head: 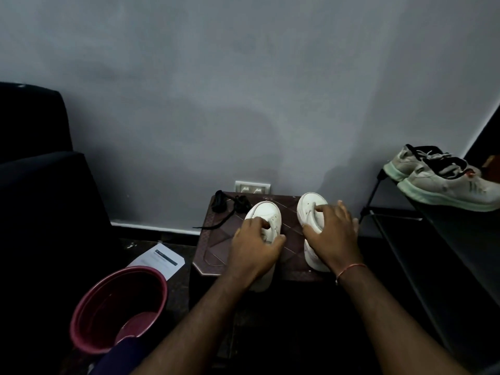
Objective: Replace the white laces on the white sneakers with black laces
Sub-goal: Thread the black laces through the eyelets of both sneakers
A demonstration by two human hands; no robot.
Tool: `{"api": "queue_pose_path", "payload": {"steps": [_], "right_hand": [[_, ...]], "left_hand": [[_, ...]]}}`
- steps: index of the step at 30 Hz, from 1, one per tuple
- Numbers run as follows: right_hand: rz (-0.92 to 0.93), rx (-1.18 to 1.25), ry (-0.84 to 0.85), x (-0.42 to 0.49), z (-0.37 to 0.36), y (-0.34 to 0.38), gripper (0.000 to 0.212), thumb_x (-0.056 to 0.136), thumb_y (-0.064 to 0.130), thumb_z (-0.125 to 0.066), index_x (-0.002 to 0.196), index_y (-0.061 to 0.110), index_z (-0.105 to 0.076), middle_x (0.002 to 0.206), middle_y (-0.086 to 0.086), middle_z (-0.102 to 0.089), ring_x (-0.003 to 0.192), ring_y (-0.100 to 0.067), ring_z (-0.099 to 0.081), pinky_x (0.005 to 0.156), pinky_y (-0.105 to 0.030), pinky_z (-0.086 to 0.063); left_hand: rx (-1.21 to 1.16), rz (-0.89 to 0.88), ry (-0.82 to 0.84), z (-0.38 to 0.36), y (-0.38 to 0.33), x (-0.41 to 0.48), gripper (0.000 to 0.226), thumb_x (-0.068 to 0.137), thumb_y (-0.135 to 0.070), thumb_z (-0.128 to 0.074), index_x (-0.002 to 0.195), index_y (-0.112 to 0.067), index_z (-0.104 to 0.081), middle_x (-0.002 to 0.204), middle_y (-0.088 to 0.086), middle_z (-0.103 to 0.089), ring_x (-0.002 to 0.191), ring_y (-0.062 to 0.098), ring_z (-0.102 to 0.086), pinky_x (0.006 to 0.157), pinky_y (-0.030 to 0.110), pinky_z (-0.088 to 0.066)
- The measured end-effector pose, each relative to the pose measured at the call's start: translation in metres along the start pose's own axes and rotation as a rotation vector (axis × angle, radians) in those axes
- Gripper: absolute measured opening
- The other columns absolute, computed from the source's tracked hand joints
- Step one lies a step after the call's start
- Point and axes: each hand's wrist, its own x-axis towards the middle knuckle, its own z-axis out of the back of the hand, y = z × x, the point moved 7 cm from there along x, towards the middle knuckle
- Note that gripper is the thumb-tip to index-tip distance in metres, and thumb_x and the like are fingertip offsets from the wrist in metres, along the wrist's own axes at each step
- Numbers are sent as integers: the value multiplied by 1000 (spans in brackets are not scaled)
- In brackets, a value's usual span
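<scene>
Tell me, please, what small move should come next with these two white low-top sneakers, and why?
Probably the left hand should release the left white sneaker and reach for the tangled black laces at the far left corner of the brown patterned stool. Both sneakers already stand there, the right hand grips the right white sneaker, and the eyelets in view look bare.

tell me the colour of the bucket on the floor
Maroon bucket, clearest in the head view.

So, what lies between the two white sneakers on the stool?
In the head view, bare brown stool top lies between the left sneaker and the right sneaker; the thumb of the left hand edges in.
</scene>
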Motion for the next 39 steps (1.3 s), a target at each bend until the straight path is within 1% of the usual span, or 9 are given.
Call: {"api": "queue_pose_path", "payload": {"steps": [2, 4, 7, 12, 16, 20, 30, 36, 39], "right_hand": [[159, 111, -173, -8, 11, 32, 33, 75, 35, -66, 103, 17, -64, 114, -7, -64, 128, -31, -46, 107, -48, -31], [242, 294, -135, -10, 11, 63, 23, 78, 30, -65, 96, 16, -65, 101, -3, -66, 107, -25, -58, 96, -31, -39], [131, 409, 197, 11, -29, 101, 20, 78, 32, -68, 94, 20, -68, 98, 1, -70, 96, -17, -63, 85, -27, -46], [131, 225, 451, 61, -99, 137, 18, 76, 24, -72, 88, 13, -66, 96, -8, -72, 94, -24, -65, 77, -28, -49], [181, 4, 590, 95, -148, 137, 29, 75, 23, -74, 101, 12, -67, 107, -10, -69, 102, -28, -65, 84, -32, -53], [233, -155, 624, 117, -178, 137, 49, 80, 36, -74, 119, 9, -62, 121, -13, -64, 111, -29, -61, 89, -33, -52], [225, -138, 481, 120, -188, 134, 33, 85, 18, -67, 113, 3, -63, 121, -18, -64, 115, -33, -59, 89, -32, -48], [132, 93, 400, 112, -127, 127, 4, 76, 9, -72, 75, 7, -69, 88, -17, -71, 92, -31, -67, 79, -31, -52], [27, 339, 393, 93, -93, 115, 15, 71, 0, -70, 61, 6, -60, 64, -14, -64, 67, -30, -70, 65, -36, -59]], "left_hand": [[-305, 44, 11, 6, 12, 1, 32, 81, -53, -57, 98, -26, -51, 102, -5, -62, 94, 11, -59, 83, 33, -48], [-439, 81, -67, 17, 28, 4, 27, 85, -49, -52, 93, -24, -51, 88, -3, -65, 80, 11, -61, 73, 30, -49], [-120, 80, -144, 32, 61, 20, 11, 92, -23, -51, 99, -15, -56, 91, 2, -65, 83, 17, -61, 74, 31, -45], [463, 24, 12, 13, 98, 47, 52, 89, -34, -48, 138, -18, -41, 139, 10, -44, 129, 28, -40, 105, 44, -36], [571, 5, -34, 5, 108, 51, 35, 91, -36, -42, 115, -14, -55, 127, 14, -51, 122, 31, -44, 101, 43, -38], [477, -85, -134, 5, 106, 50, 12, 84, -13, -51, 85, -7, -62, 92, 11, -56, 90, 29, -53, 79, 37, -44], [416, -161, -75, 5, 96, 48, 24, 81, -3, -47, 98, -6, -63, 103, 10, -58, 101, 27, -50, 84, 35, -44], [323, -165, -108, 10, 97, 48, 24, 86, -4, -52, 105, -13, -62, 101, 5, -59, 96, 23, -51, 80, 34, -43], [303, -129, -144, 15, 101, 46, 16, 82, -4, -59, 94, -12, -67, 89, 6, -60, 87, 26, -55, 73, 37, -45]]}}
